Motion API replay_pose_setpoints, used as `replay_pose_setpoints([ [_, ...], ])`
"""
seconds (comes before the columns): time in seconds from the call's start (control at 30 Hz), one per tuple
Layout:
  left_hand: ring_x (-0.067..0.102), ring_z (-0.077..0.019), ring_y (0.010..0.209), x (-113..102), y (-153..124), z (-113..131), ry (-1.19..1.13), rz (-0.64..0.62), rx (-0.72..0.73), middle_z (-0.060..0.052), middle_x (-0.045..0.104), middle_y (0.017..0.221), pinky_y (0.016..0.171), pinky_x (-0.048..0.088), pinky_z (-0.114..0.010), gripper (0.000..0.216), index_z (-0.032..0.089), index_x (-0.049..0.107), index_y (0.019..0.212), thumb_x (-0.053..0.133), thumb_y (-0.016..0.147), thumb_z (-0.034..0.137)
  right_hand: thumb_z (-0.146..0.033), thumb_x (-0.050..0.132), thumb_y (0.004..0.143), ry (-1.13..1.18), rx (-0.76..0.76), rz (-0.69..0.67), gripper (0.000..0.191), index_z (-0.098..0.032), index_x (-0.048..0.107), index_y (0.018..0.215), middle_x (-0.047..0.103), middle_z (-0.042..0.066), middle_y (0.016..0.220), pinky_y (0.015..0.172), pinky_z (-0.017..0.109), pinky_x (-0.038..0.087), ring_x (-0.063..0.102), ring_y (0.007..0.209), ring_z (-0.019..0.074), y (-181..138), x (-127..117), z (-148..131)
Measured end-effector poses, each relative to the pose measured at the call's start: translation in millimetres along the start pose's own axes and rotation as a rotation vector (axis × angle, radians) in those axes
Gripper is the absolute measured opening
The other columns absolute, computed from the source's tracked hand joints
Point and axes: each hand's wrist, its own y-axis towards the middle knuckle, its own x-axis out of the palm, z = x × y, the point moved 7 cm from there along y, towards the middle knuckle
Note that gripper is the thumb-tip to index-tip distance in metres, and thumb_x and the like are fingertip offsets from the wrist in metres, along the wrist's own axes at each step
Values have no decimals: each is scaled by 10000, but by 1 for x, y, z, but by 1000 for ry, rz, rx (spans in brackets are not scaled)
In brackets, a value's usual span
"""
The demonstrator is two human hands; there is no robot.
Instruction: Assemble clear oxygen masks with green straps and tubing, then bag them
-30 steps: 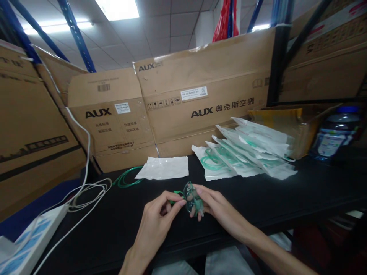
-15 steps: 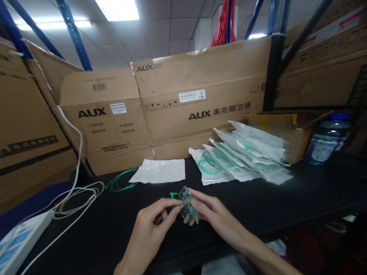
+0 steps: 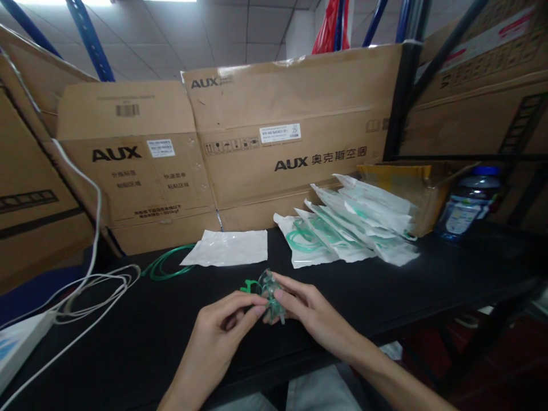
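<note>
A small clear-green oxygen mask is held over the front part of the black table. My right hand grips it from the right, thumb on the near face and fingers behind. From the left, my left hand pinches the mask's edge between thumb and forefinger; the exact spot is hidden by the fingertips. A bright green clip-like piece sticks out at the mask's left side. Beyond the hands lies a flat white pouch, with coiled green tubing at its left end.
Several white pouches with green tubing lie overlapped at the right back. Behind them stand an open carton and a blue-capped bottle. A white power strip and cables occupy the left. Large cardboard panels wall the back.
The view has tilted down and shifted slightly right, so everything sits a little further left and higher. Both hands keep their hold on the mask, with barely any change in the fingers.
</note>
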Motion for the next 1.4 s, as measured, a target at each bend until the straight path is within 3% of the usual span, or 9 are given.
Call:
replay_pose_setpoints([
  [0.23, 507, -115, 581, 0, -1, -3, 41, 22, 2, -3, 693, 762, 542, 385, -210, 212, 229, 787, 977, 654, 931, 387, -518, 687, 895, -10, -7, -13, 561, -196, 643, 1352, 725, 62, 996, 817, 356, 546, 682, 802, 177, -1, 1, -3],
  [0.37, 456, -107, 552, -2, -1, -3, 85, 40, 40, 1, 676, 750, 514, 356, -207, 199, 227, 785, 967, 650, 935, 370, -529, 703, 878, -41, -1, 16, 639, -193, 591, 1410, 725, 67, 992, 808, 361, 544, 668, 811, 182, -1, -2, 0],
  [0.67, 503, -83, 531, -9, -4, 16, 190, 105, 183, 15, 719, 822, 508, 413, -168, 127, 247, 770, 996, 681, 912, 280, -518, 735, 849, -141, -49, 61, 663, -179, 573, 1396, 702, 75, 1018, 672, 278, 508, 620, 774, 152, 0, -5, 4],
  [0.8, 514, -86, 519, -9, -5, 23, 211, 115, 208, 13, 725, 813, 493, 429, -164, 141, 249, 775, 1001, 677, 899, 241, -495, 725, 862, -139, -48, 70, 626, -184, 563, 1381, 682, 85, 1097, 673, 263, 505, 612, 798, 142, 1, -6, 6],
  [1.4, 634, -94, 643, -5, -15, 44, 331, 95, 390, -6, 734, 949, 637, 519, -164, 185, 233, 706, 1078, 581, 964, 158, -451, 744, 863, -178, -87, 101, 476, -214, 586, 1244, 630, 21, 1010, 638, 216, 482, 588, 759, 108, 0, -8, 12],
])
